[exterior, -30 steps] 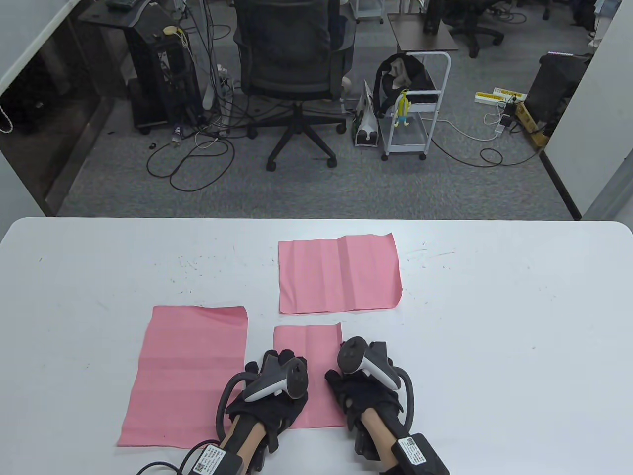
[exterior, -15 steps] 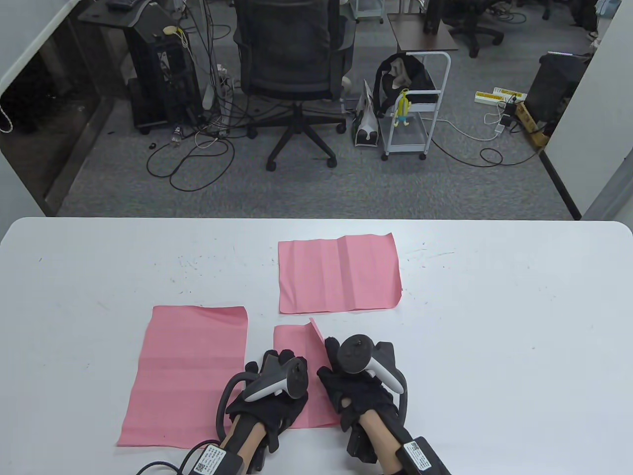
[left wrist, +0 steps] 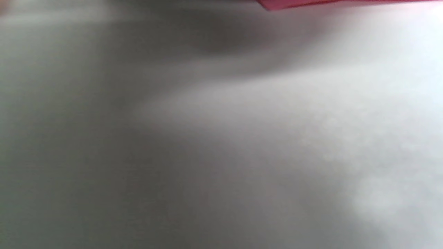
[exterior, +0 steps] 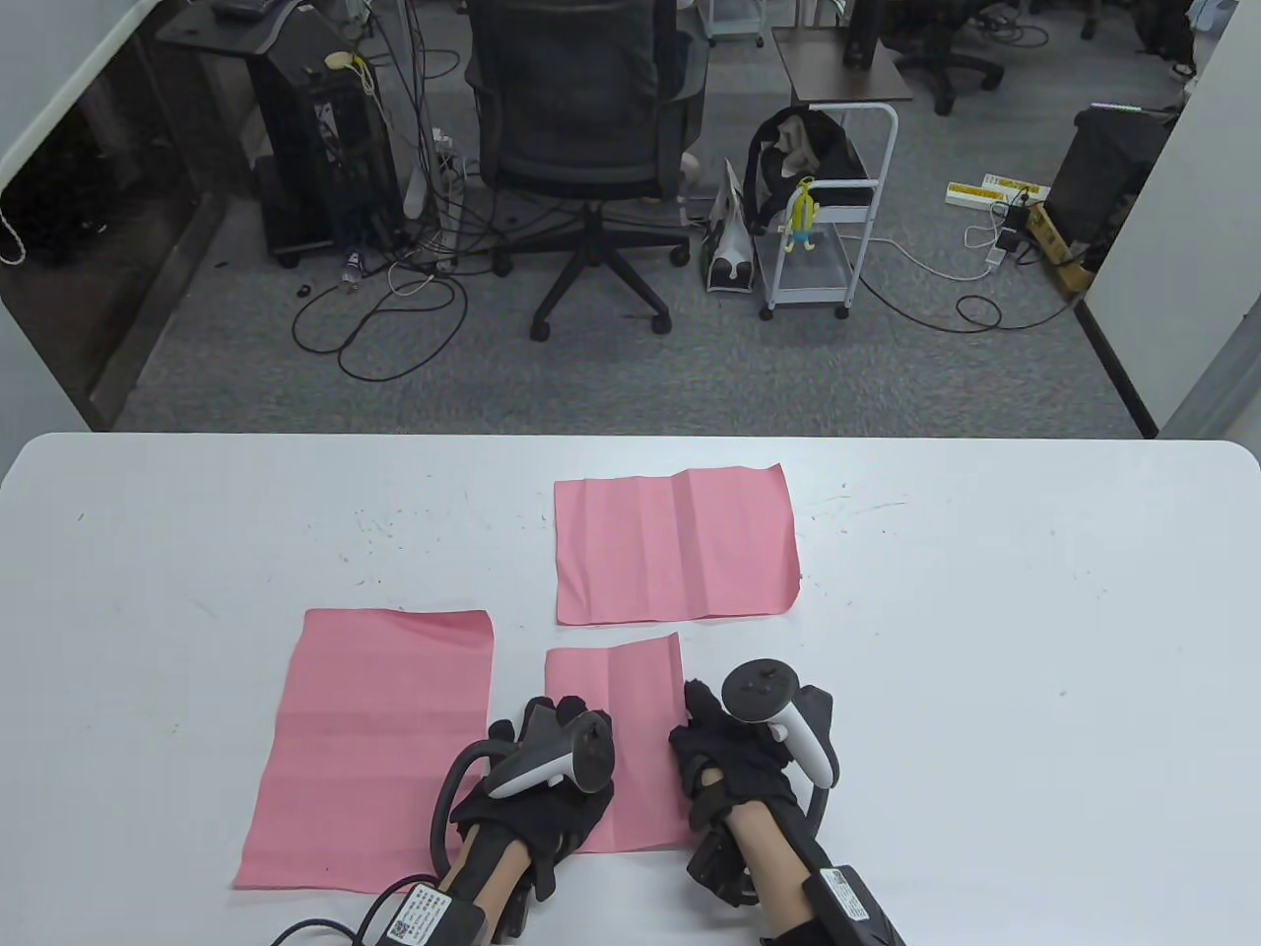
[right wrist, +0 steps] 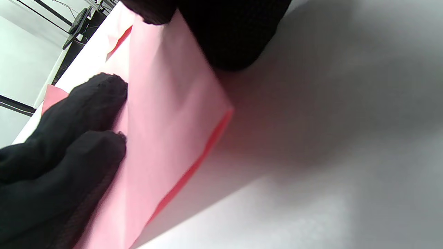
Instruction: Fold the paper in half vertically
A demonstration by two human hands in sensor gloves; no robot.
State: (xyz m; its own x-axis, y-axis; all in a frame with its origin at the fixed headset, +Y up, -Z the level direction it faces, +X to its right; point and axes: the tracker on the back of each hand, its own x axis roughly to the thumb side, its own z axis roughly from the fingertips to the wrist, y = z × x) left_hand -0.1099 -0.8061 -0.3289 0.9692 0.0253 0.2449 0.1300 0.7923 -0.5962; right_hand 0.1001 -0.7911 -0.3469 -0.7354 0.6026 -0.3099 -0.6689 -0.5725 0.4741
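Observation:
A folded pink paper (exterior: 621,709) lies near the front middle of the white table (exterior: 985,641), long side running away from me. My left hand (exterior: 557,711) rests flat on its lower left part. My right hand (exterior: 701,702) is at the paper's right edge. In the right wrist view a right fingertip (right wrist: 228,38) sits on that edge, and the paper (right wrist: 166,114) stands slightly off the table there. Other gloved fingers (right wrist: 79,114) press on it from the left. The left wrist view is blurred and shows only table and a strip of pink paper (left wrist: 311,2).
A larger pink sheet (exterior: 379,739) lies flat just left of my left hand. Another creased pink sheet (exterior: 675,547) lies just behind the folded paper. An office chair (exterior: 581,118) and a cart (exterior: 828,207) stand on the floor beyond the table.
Half a second ago my right hand had the paper's upper right edge lifted and bent over to the left. Now the paper lies nearly flat and the right hand has moved right. The left hand has not moved.

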